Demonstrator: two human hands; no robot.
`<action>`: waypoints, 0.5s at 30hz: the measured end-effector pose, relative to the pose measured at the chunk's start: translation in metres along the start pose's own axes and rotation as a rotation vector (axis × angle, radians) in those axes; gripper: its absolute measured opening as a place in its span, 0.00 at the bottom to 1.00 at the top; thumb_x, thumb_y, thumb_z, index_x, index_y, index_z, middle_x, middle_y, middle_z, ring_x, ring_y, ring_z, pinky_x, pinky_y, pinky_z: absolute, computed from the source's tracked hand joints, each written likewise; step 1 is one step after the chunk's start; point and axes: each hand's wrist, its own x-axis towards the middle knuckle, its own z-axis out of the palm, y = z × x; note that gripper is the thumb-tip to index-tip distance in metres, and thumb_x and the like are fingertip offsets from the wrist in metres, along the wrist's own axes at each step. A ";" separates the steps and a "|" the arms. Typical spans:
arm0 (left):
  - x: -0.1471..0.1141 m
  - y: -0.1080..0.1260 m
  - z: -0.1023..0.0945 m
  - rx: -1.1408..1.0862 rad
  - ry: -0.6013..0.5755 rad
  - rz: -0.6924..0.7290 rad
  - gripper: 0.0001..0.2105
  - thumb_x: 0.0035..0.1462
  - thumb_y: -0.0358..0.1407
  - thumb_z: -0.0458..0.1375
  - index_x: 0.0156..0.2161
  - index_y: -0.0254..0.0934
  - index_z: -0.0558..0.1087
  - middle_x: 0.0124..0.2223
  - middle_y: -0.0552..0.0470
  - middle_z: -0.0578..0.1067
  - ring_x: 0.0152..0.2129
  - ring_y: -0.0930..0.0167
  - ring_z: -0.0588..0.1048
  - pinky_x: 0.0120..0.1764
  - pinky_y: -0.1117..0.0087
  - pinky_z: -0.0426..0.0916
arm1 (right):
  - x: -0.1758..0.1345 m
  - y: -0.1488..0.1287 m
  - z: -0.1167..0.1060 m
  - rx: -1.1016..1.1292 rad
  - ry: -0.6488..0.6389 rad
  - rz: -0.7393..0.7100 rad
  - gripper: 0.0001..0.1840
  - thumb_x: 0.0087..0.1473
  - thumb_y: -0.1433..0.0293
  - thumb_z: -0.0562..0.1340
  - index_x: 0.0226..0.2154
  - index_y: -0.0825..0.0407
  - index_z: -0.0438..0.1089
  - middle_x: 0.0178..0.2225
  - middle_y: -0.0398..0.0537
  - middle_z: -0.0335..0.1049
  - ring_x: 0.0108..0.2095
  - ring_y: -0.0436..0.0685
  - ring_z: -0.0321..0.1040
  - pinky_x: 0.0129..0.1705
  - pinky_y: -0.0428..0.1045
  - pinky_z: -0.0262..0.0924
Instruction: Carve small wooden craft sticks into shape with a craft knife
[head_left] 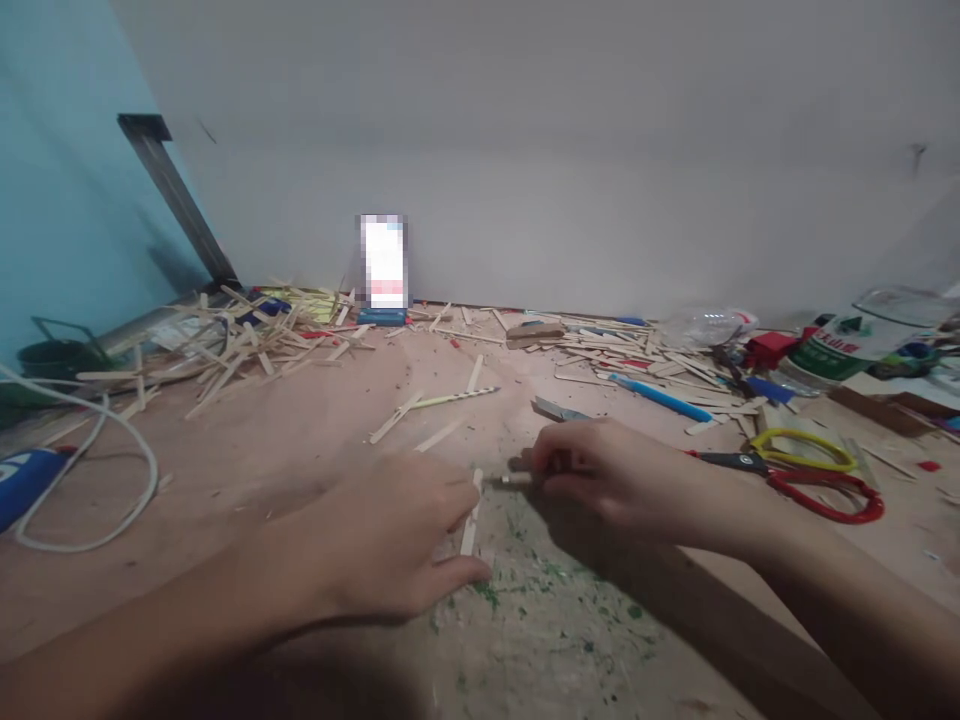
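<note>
My left hand (397,530) rests low over the table, its fingertips against a flat wooden craft stick (471,525) and its thumb stretched beside the stick's lower end. To the right, my right hand (600,475) is closed in a pinch, with a short piece of wooden stick (514,480) poking out from its fingers. Beyond that hand, the tip of a metal blade (559,409) shows. Scissors (742,461) with one yellow and one red handle loop lie at the right, partly hidden by the right hand.
A pencil (457,397) and loose sticks lie ahead. Stick piles (247,335) spread at left and right, near a blue pen (660,397). A lit phone (386,262) leans on the wall. A plastic bottle (832,345) stands right; a white cable (154,465) curls left.
</note>
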 end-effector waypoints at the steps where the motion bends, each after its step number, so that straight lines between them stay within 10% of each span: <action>1: 0.000 0.001 0.001 0.025 0.003 0.016 0.15 0.72 0.41 0.71 0.36 0.41 0.72 0.36 0.51 0.79 0.32 0.63 0.74 0.35 0.62 0.59 | 0.000 0.001 -0.002 -0.005 0.012 0.029 0.11 0.79 0.60 0.73 0.52 0.52 0.82 0.49 0.48 0.84 0.45 0.59 0.83 0.52 0.59 0.83; 7: 0.002 -0.006 0.004 0.147 0.017 0.039 0.08 0.70 0.27 0.60 0.38 0.40 0.75 0.37 0.46 0.80 0.33 0.59 0.75 0.38 0.58 0.58 | 0.005 -0.005 0.001 0.009 0.076 0.055 0.12 0.80 0.59 0.72 0.52 0.52 0.81 0.48 0.48 0.84 0.44 0.58 0.83 0.51 0.58 0.82; 15: 0.006 -0.020 -0.009 -0.017 -0.050 -0.014 0.12 0.75 0.33 0.57 0.35 0.41 0.74 0.34 0.52 0.80 0.31 0.65 0.75 0.37 0.62 0.60 | -0.007 0.000 -0.002 0.123 0.138 -0.071 0.14 0.78 0.61 0.63 0.43 0.48 0.83 0.37 0.47 0.84 0.34 0.58 0.76 0.40 0.54 0.69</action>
